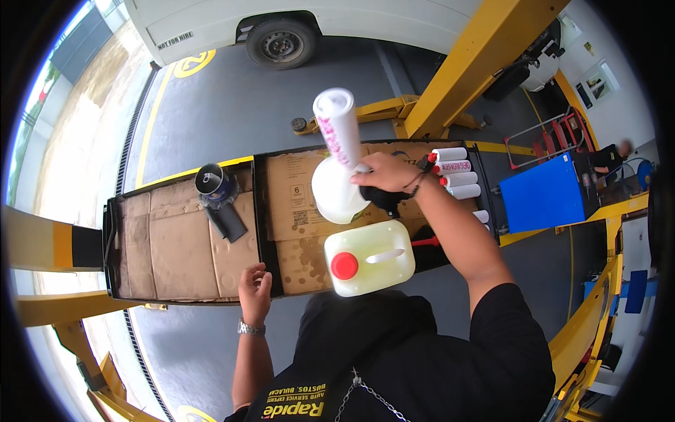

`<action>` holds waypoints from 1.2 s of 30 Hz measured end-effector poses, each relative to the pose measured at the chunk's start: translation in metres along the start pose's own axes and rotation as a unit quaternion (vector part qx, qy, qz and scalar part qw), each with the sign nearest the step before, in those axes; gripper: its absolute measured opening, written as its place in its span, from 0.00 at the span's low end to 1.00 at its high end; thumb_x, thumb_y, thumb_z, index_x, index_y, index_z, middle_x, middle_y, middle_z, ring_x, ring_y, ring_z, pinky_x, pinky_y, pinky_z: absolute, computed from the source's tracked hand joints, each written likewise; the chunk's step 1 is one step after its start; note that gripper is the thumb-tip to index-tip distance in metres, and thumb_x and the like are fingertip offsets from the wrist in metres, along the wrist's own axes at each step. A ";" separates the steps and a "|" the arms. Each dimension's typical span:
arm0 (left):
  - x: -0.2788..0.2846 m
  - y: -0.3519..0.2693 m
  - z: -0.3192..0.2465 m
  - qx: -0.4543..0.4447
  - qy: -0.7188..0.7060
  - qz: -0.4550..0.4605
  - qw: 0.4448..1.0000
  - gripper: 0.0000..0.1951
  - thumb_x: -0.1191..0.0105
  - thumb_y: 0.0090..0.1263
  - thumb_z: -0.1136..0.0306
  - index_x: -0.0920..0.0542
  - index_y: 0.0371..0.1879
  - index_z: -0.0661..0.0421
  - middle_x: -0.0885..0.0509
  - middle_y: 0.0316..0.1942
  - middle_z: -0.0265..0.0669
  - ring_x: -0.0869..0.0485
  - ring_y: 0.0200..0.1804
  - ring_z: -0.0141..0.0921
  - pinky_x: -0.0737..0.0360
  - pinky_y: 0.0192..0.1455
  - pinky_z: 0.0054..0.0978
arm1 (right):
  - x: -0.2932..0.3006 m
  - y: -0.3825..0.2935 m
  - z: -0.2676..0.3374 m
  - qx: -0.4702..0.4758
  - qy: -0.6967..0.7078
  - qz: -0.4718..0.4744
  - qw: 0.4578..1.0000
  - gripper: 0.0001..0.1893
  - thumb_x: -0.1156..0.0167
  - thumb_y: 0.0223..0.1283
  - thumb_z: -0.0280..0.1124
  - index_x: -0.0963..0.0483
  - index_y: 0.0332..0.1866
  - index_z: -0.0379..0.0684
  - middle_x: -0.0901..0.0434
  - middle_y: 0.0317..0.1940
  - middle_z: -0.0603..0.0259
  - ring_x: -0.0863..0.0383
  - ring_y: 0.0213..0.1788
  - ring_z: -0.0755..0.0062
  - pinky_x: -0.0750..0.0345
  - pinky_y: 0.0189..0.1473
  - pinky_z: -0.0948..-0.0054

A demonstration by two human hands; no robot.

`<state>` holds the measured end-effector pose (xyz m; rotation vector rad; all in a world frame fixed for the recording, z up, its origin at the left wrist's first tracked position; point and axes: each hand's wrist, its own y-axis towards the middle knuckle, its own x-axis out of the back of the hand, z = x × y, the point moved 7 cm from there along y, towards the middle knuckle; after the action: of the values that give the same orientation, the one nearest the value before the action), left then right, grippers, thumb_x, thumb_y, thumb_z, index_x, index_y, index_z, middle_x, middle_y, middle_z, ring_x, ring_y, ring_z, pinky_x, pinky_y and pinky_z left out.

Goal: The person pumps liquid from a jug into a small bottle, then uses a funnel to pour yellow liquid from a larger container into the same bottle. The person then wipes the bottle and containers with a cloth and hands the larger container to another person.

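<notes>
My right hand (387,171) is closed around the lower end of a white plastic bottle (340,132) with blurred pink writing, its broad round end pointing up and away from me. Just beneath the bottle is a translucent white plastic container (335,195), possibly a funnel or jug; where the two meet is hard to make out. A black object (390,200) shows under my right wrist. Nearest my body is a plastic jug (377,269) with a red cap and pale yellow contents. My left hand (256,290) holds nothing, fingers loosely bent at the bench's front edge.
Cardboard (179,237) lines the black-framed bench. On it stand a dark can (211,182) and a dark flat piece (227,221). Several white bottles (456,179) lie at right, beside a blue cabinet (543,192). A yellow lift post (469,68) and white vehicle (211,21) are beyond; a person (609,158) is far right.
</notes>
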<state>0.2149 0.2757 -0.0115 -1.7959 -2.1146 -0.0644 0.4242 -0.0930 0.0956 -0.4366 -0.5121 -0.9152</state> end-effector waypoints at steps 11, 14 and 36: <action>-0.094 0.162 -0.210 -0.170 -0.429 0.250 0.851 0.43 0.57 0.77 0.31 0.47 0.84 0.43 0.43 0.83 0.44 0.33 0.77 0.50 0.32 0.74 0.61 | 0.104 -0.100 0.109 -0.001 0.098 -0.137 0.986 0.21 0.30 0.71 0.44 0.17 0.51 0.33 0.16 0.37 0.70 0.22 0.41 0.84 0.22 0.46 0.77; -0.212 0.258 -0.218 -0.097 -0.162 0.356 0.915 0.40 0.65 0.78 0.28 0.25 0.74 0.47 0.22 0.72 0.44 0.25 0.71 0.44 0.30 0.74 0.53 | 0.101 -0.130 0.077 -0.074 0.070 -0.112 0.988 0.21 0.30 0.71 0.45 0.17 0.53 0.35 0.14 0.39 0.68 0.21 0.44 0.82 0.21 0.50 0.73; -0.197 0.300 0.061 0.101 0.238 0.074 0.963 0.34 0.27 0.56 0.38 0.10 0.37 0.66 0.11 0.43 0.50 0.13 0.41 0.42 0.15 0.46 0.38 | 0.005 -0.584 0.013 -0.388 0.098 -0.468 0.788 0.17 0.26 0.65 0.38 0.15 0.46 0.33 0.11 0.33 0.56 0.14 0.36 0.71 0.18 0.44 0.69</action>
<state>0.5129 0.1622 -0.1877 -1.6154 -1.5871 -0.2115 -0.0622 -0.4034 0.1899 -0.8436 -0.0927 -2.1471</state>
